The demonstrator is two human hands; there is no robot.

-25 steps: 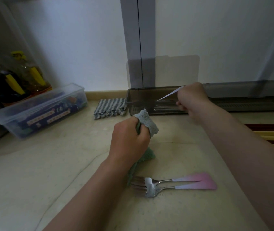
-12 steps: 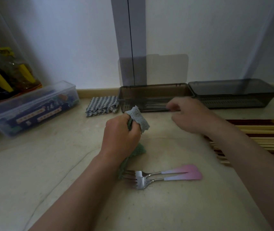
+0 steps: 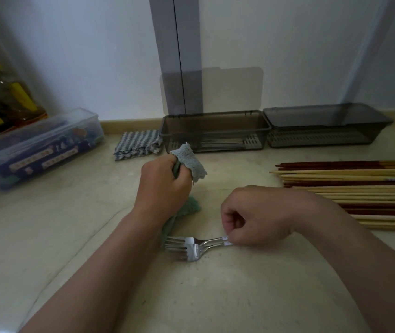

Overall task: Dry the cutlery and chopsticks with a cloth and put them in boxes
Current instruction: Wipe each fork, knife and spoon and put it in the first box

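Two shiny steel forks (image 3: 192,247), tines overlapping

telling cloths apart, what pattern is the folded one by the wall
Folded cloth: grey-white zigzag, head view.

Bare surface (image 3: 47,248) lies open across the lower left of the frame; a chopstick pile (image 3: 360,193) bars the right edge, and a clear container (image 3: 35,150), folded striped cloth (image 3: 138,145) and two grey boxes (image 3: 215,133) line the back.

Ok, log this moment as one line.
left hand: grips cloth | right hand: pinches forks by handles | forks: two, lying on counter | open box: cutlery inside | chopsticks: piled at right, unboxed
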